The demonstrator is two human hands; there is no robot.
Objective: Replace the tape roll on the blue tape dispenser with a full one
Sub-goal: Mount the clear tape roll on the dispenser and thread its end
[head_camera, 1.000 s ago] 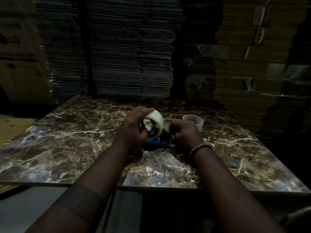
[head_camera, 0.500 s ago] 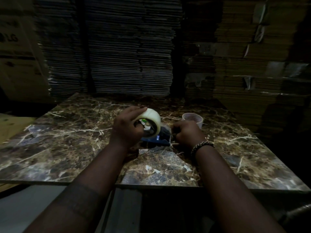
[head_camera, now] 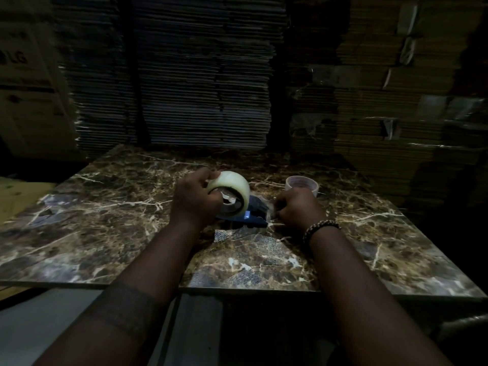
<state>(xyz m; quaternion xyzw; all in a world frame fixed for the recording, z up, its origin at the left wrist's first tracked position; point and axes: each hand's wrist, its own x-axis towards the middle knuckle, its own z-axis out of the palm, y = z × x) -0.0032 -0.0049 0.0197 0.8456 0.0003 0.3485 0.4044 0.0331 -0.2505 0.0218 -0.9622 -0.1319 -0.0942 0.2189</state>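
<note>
Full roll (head_camera: 232,192) now lower on blue dispenser (head_camera: 250,216), left fingers (head_camera: 211,199) clamped; right fingers' (head_camera: 284,210) state unclear.

The scene is dim and underexposed. Faint light falls from above onto the marble tabletop (head_camera: 111,207), brightest near the centre, where the pale tape roll (head_camera: 232,192) catches a soft sheen. Corners at 4 and 8 o'clock sink into black. The cardboard stacks (head_camera: 200,75) bow with wide-angle distortion and look grainy.
</note>
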